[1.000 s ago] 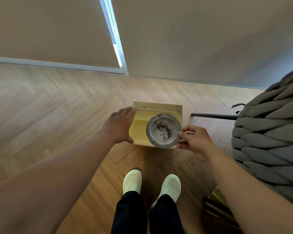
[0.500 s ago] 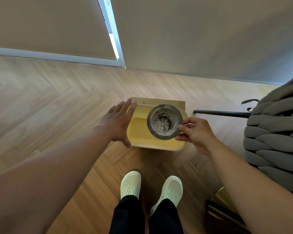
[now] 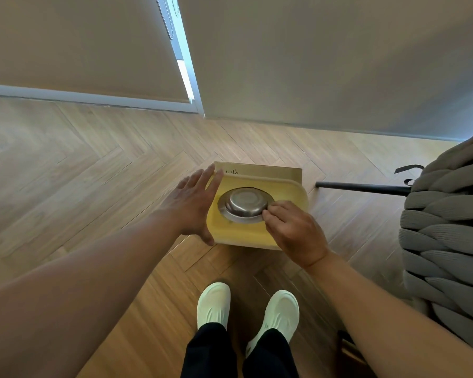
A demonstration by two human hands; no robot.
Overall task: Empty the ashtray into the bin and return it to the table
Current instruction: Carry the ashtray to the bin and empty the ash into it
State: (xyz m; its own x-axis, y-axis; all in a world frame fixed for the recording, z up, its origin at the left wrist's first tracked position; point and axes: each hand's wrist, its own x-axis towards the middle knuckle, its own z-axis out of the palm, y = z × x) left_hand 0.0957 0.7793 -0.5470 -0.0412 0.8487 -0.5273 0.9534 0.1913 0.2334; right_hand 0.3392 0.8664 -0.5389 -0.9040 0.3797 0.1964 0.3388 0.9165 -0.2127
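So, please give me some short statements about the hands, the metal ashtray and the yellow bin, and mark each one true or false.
1. The round metal ashtray is turned upside down over the yellow bin. True.
2. The right hand grips the ashtray's rim. True.
3. The left hand is closed in a fist around the ashtray. False: it is open, fingers spread, beside the bin's left edge.
4. The bin stands on a table. False: it stands on the wooden herringbone floor.
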